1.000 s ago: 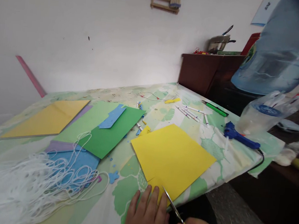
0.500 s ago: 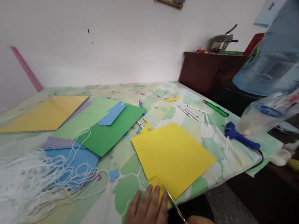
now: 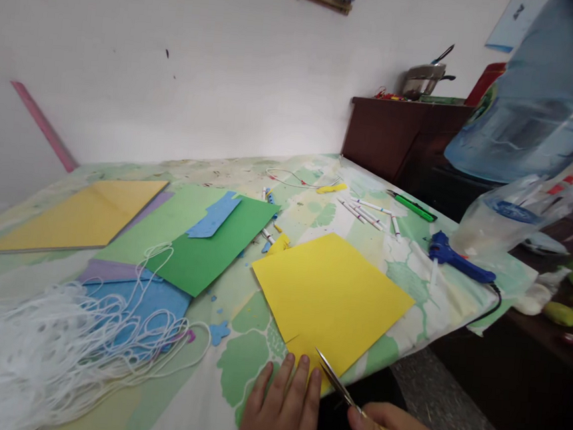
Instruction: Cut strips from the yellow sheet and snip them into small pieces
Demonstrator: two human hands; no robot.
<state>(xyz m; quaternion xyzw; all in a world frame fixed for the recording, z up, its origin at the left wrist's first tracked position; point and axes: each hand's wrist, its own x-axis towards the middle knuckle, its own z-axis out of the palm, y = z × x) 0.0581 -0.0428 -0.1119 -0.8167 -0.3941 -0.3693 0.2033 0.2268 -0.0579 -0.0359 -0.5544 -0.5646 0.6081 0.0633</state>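
A yellow craft sheet (image 3: 335,286) lies at the near edge of the table, with a short slit near its lower corner. My left hand (image 3: 282,409) rests flat on that corner, its fingers stretched out. From the lower right, my right hand (image 3: 383,427) grips a pair of scissors (image 3: 339,383) with gold-coloured handles. The blade tips are over the sheet, just right of my left fingertips. How far apart the blades are is hard to see, and most of the handles are inside my hand.
White cord (image 3: 43,354) lies tangled at the left. Behind it are a green sheet (image 3: 213,255), a blue strip (image 3: 215,215) and a yellow stack (image 3: 80,214). Several markers (image 3: 362,211), a green utility knife (image 3: 412,206) and a blue glue gun (image 3: 463,259) lie at the right.
The scissors have shifted slightly up and right, away from my left fingertips, and my right hand has risen a little. My left hand stays on the sheet.
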